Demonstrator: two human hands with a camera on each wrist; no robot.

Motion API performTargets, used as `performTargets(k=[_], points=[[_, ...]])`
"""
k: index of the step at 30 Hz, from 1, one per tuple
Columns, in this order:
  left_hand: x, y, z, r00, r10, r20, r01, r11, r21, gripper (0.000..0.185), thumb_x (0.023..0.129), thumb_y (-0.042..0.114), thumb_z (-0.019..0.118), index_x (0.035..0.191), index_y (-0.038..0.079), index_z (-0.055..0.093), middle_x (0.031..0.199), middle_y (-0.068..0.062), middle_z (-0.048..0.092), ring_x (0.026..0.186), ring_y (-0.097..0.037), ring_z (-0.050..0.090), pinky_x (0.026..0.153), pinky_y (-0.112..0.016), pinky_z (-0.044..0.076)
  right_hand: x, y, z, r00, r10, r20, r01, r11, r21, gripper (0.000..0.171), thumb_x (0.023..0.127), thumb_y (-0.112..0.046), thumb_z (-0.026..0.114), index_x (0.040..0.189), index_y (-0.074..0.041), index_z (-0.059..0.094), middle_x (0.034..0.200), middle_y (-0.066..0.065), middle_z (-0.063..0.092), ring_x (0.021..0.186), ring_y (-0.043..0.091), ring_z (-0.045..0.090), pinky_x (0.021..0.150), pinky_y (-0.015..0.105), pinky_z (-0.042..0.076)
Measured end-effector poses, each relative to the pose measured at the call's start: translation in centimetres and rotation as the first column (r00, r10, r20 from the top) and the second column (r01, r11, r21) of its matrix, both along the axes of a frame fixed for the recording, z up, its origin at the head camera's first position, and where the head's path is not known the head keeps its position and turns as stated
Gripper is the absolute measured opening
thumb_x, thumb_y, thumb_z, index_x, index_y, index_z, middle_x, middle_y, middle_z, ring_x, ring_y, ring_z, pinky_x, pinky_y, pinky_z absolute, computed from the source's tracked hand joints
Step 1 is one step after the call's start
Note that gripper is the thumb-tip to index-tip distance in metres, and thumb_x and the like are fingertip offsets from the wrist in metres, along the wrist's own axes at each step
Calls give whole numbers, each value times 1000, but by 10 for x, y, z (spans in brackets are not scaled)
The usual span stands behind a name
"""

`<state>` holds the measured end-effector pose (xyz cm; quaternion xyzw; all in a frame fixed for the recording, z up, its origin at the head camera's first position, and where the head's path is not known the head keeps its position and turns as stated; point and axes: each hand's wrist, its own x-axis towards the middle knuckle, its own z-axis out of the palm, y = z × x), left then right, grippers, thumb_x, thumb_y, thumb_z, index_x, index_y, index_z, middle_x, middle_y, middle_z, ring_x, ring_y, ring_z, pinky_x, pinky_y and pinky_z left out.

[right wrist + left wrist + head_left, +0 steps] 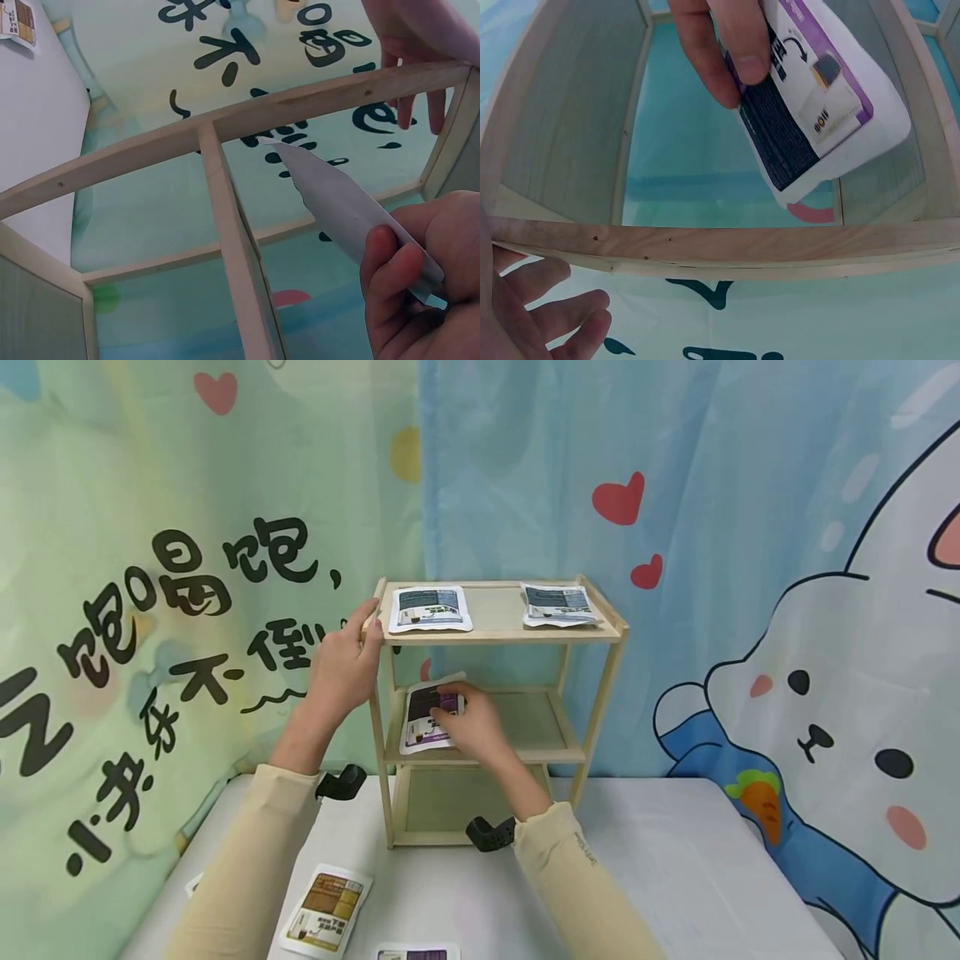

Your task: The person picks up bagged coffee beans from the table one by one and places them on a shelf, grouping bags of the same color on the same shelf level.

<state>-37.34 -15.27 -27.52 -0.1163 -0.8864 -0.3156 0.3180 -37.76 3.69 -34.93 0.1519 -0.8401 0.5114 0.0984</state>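
A small three-tier wooden rack (495,636) stands on the white table. At its upper left corner my left hand (343,662) grips the top frame, thumb over the edge; the left wrist view shows those fingers (574,311) curled beyond the side rail. My right hand (480,727) pinches a white pouch with a purple and dark label (422,714) between thumb and fingers. The pouch is tilted over the left part of the middle shelf (536,718). From the right wrist, its plain pale back (341,199) shows, slanting up toward the side rail.
On the top shelf lie a blue-labelled pouch (429,609) at left and blue-labelled pouches (558,605) at right. A brown-labelled pouch (327,912) lies on the table (675,877), with a purple-labelled pouch (417,952) at the bottom edge. A printed curtain (510,460) hangs behind.
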Motion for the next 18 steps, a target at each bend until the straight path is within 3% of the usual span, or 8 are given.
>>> performTargets(k=[4,9,16,18], points=[[1,2,0,1000,2,2,-2,1000,-1,53,102,38,30,148,15,43,52,-5,38,46,-20,30,46,-37,32,-4,1,-1,1000,-4,-23,4,1000,9,36,88,-11,68,123,-4,64,124,16,60,52,11,43,60,28,41],[1,3,1,1000,-1,-3,1,1000,-4,53,102,37,29,148,14,43,53,-6,39,47,-21,30,47,-38,31,-13,1,-2,1000,0,-28,0,1000,8,33,89,-11,69,121,-3,64,116,15,63,41,10,39,48,28,41],[1,1,1,1000,-4,-3,4,1000,3,52,103,36,30,148,14,43,54,-8,42,49,-22,31,50,-38,33,-24,-2,-2,999,22,46,-22,1000,-8,33,90,-12,69,122,-3,64,115,15,61,39,12,46,46,29,46],[2,1,1,1000,-4,7,4,1000,6,52,103,37,30,148,15,42,54,-8,42,49,-22,30,50,-38,32,-26,-4,-2,998,16,58,-17,1000,5,33,90,-12,69,121,-3,64,116,15,61,48,13,52,53,31,50]])
